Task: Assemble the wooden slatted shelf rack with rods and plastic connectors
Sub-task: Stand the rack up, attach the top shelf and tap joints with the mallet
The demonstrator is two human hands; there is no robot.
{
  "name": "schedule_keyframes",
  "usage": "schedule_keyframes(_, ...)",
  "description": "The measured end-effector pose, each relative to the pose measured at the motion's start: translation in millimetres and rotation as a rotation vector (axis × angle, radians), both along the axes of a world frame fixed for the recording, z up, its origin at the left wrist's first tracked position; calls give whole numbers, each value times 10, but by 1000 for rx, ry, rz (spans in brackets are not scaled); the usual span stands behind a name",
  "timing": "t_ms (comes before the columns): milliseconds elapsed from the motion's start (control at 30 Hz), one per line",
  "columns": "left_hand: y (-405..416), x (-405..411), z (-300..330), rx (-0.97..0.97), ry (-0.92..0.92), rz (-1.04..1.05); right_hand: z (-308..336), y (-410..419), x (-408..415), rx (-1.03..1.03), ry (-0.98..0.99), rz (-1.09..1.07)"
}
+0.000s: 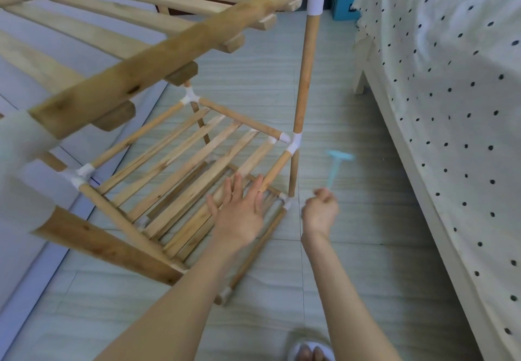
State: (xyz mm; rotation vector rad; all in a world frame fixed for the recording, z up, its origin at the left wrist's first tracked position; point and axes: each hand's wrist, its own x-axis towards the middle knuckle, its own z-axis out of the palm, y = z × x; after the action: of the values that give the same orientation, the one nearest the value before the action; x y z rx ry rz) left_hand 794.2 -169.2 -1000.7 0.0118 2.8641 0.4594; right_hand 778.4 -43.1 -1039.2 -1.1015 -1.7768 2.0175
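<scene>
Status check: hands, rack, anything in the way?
Left hand open, over lower slats. Right hand fisted on blurred blue mallet. Rack standing, tiers joined. Bed close right.

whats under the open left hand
Under the open left hand lie the pale wooden slats of the rack's middle shelf, with a lower shelf's slats showing past the fingertips. What sits directly beneath the palm is covered.
</scene>
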Motion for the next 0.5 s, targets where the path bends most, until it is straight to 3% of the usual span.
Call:
schedule_keyframes(33, 0, -3, 4, 3, -1, 1, -17, 30, -20, -5, 0, -58)
schedule_keyframes(133, 6, -5, 17, 9, 1, 6, 62, -42, -1, 33, 14, 187)
schedule_keyframes(233, 14, -6, 42, 15, 2, 5, 73, -34, 10, 141, 31, 110)
schedule_keyframes(300, 19, 14, 51, -16, 45, 2, 5, 15, 1, 134, 25, 176)
schedule_keyframes(367, 36, 50, 67, -99, 131, -9, -134, 68, 81, 187, -12, 281)
schedule_keyframes(500, 93, -63, 114, -248, 236, -36, -573, 291, 297, 108, -203, 235)
